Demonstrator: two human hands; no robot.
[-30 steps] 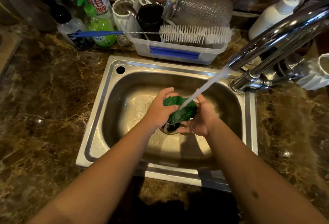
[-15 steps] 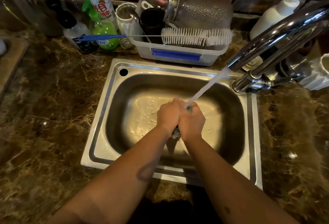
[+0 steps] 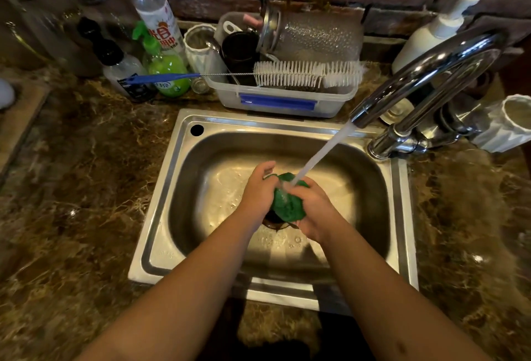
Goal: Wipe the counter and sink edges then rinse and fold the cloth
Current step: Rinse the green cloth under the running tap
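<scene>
A wet green cloth (image 3: 287, 202) is bunched up over the drain of the steel sink (image 3: 184, 171). My left hand (image 3: 258, 191) grips its left side and my right hand (image 3: 313, 211) grips its right side. Water streams from the chrome faucet (image 3: 425, 73) straight onto the cloth between my hands. The brown marble counter (image 3: 86, 188) surrounds the sink on all sides.
Behind the sink stands a clear plastic tub (image 3: 281, 99) holding a mug, a glass jar and a bottle brush (image 3: 304, 73). Bottles and a green spray bottle (image 3: 166, 73) crowd the back left. A white pump bottle (image 3: 431, 30) and white cup (image 3: 505, 125) stand by the faucet.
Half a second ago my hands were pressed together, hiding the cloth. They have now parted a little, and the green cloth shows between them under the stream.
</scene>
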